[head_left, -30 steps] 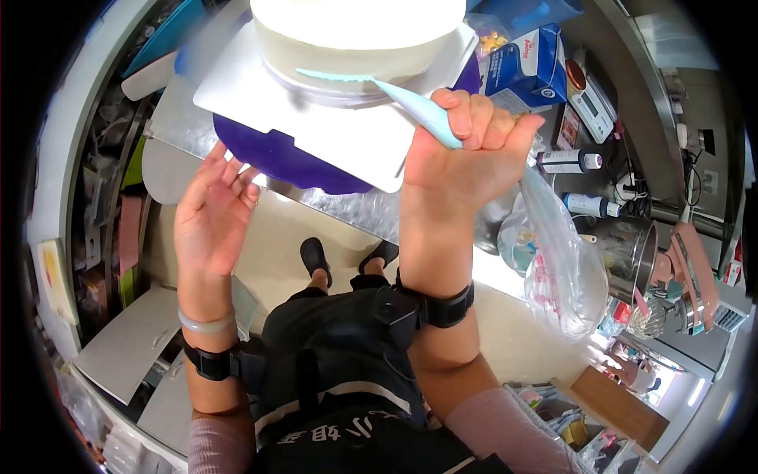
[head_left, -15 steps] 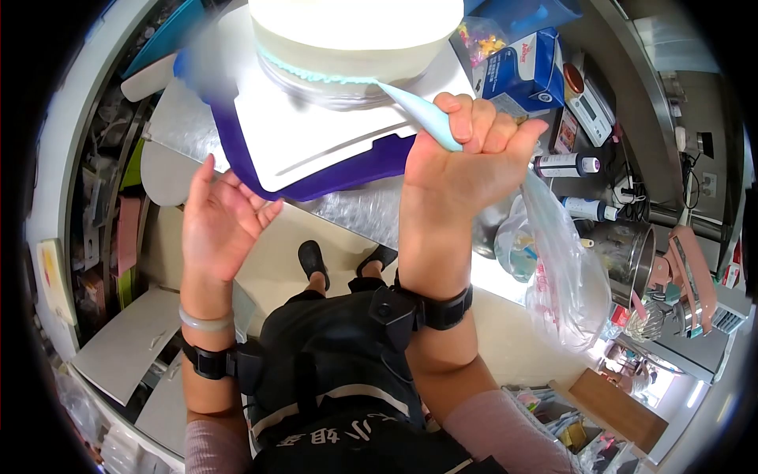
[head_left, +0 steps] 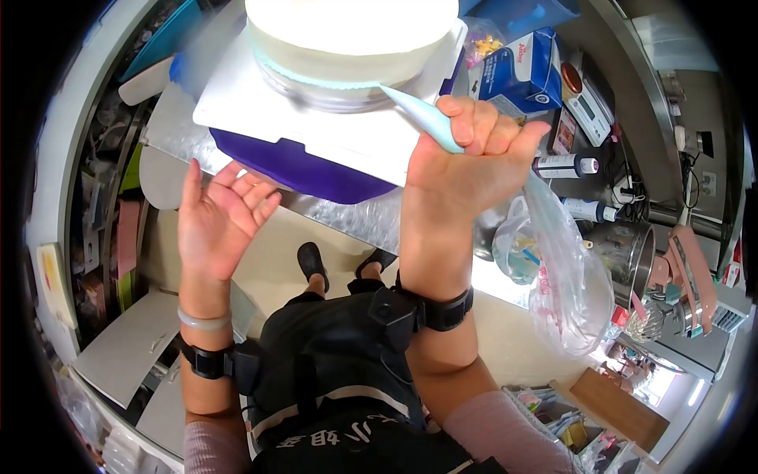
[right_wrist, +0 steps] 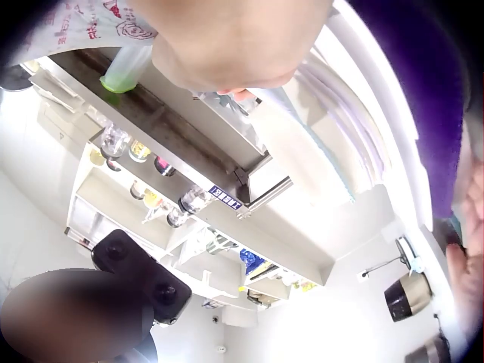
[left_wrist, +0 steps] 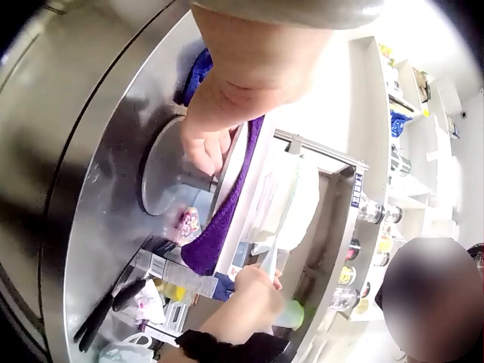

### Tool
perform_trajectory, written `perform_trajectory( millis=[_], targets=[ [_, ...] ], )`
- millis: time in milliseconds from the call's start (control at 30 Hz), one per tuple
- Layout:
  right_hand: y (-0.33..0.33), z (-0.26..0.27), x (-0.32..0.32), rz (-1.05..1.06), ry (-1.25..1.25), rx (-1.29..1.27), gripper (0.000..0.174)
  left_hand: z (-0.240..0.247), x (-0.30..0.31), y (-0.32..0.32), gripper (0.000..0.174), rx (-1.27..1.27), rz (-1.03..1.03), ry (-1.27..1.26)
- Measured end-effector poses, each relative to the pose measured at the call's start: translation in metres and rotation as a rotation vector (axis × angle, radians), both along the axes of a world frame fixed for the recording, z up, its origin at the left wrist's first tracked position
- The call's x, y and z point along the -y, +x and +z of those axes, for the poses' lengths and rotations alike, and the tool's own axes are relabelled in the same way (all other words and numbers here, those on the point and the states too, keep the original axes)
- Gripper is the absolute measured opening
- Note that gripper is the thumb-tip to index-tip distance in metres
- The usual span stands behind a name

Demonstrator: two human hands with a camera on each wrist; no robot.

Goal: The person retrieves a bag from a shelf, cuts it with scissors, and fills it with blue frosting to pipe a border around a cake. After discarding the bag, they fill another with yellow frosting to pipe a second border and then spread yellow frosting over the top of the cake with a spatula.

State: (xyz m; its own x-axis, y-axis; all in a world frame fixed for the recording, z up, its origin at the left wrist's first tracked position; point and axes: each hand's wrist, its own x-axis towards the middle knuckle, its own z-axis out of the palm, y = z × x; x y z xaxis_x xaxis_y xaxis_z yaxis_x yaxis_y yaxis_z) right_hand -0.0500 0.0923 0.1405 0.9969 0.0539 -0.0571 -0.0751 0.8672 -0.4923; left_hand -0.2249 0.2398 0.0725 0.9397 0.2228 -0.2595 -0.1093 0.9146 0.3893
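A round, pale frosted cake (head_left: 347,59) stands on a white square board (head_left: 225,91), above a purple mat-like turntable top (head_left: 316,174). Light blue piping (head_left: 316,81) runs along the cake's lower edge. My right hand (head_left: 478,162) grips a piping bag (head_left: 426,118) of light blue cream, its tip right at the piping's end. Clear plastic with red print (head_left: 568,284) hangs down beside that wrist. Palm up, my left hand (head_left: 225,213) has its loosely bent fingers at the purple edge. In the left wrist view, the left fingers (left_wrist: 208,151) sit close to the purple rim.
Right of the cake stand a blue carton (head_left: 521,71), a white kitchen scale (head_left: 588,107) and dark-labelled bottles (head_left: 564,166). Farther right are a steel mixing bowl (head_left: 632,261) and a pink stand mixer (head_left: 695,268). The metal counter's front edge (head_left: 347,221) runs below the turntable.
The board and purple top have turned clockwise, their front side passing leftward. The blue piping now reaches farther round the cake's left. My left fingers have shifted slightly; the right hand stays nearly still.
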Motion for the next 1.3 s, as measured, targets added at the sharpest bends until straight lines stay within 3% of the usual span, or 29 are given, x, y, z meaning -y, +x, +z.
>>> perform_trajectory(
  millis=[100, 233, 300, 333, 533, 600, 667, 733, 833, 967, 1033, 1167, 1233, 1300],
  targets=[
    [0.002, 0.0, 0.001, 0.005, 0.008, -0.011, 0.057, -0.003, -0.009, -0.001, 0.055, -0.045, 0.139, -0.013],
    [0.002, 0.001, 0.003, 0.023, 0.033, -0.009, 0.058, -0.005, -0.004, 0.002, 0.057, -0.092, 0.14, -0.043],
    [0.003, 0.002, 0.003, 0.022, 0.028, -0.01, 0.058, -0.001, -0.001, 0.003, 0.056, -0.125, -0.088, -0.029],
    [0.003, 0.002, 0.004, 0.023, 0.029, -0.011, 0.058, -0.002, -0.004, 0.002, 0.056, -0.124, -0.088, -0.029],
    [0.006, 0.002, 0.005, 0.018, 0.021, 0.007, 0.059, -0.006, -0.009, 0.002, 0.054, -0.089, 0.188, -0.043],
    [0.005, 0.004, 0.004, 0.014, 0.019, 0.008, 0.059, -0.006, -0.004, 0.0, 0.053, -0.137, 0.133, -0.079],
    [0.004, 0.006, 0.002, -0.02, -0.021, -0.018, 0.058, -0.01, -0.002, -0.001, 0.053, -0.04, -0.084, -0.059],
    [0.005, 0.004, 0.002, -0.007, -0.015, -0.005, 0.058, -0.008, -0.008, -0.003, 0.052, -0.019, -0.066, -0.037],
    [0.005, 0.005, 0.001, -0.003, -0.024, -0.011, 0.058, -0.01, -0.018, -0.004, 0.051, -0.034, 0.151, -0.078],
    [0.004, 0.005, 0.0, -0.018, -0.033, -0.019, 0.058, -0.013, -0.014, -0.003, 0.05, -0.013, 0.085, -0.067],
    [0.004, 0.005, 0.001, -0.012, -0.027, -0.014, 0.058, -0.006, -0.008, 0.0, 0.051, -0.06, -0.06, -0.074],
    [0.004, 0.003, 0.004, 0.005, -0.003, 0.029, 0.058, -0.008, -0.015, 0.0, 0.052, 0.043, -0.061, -0.023],
    [0.003, 0.005, 0.005, -0.002, -0.009, 0.028, 0.058, -0.011, -0.019, -0.001, 0.054, 0.007, 0.12, -0.051],
    [0.004, 0.005, 0.007, -0.01, -0.015, 0.028, 0.058, -0.001, -0.009, 0.004, 0.054, -0.062, 0.061, -0.076]
  ],
)
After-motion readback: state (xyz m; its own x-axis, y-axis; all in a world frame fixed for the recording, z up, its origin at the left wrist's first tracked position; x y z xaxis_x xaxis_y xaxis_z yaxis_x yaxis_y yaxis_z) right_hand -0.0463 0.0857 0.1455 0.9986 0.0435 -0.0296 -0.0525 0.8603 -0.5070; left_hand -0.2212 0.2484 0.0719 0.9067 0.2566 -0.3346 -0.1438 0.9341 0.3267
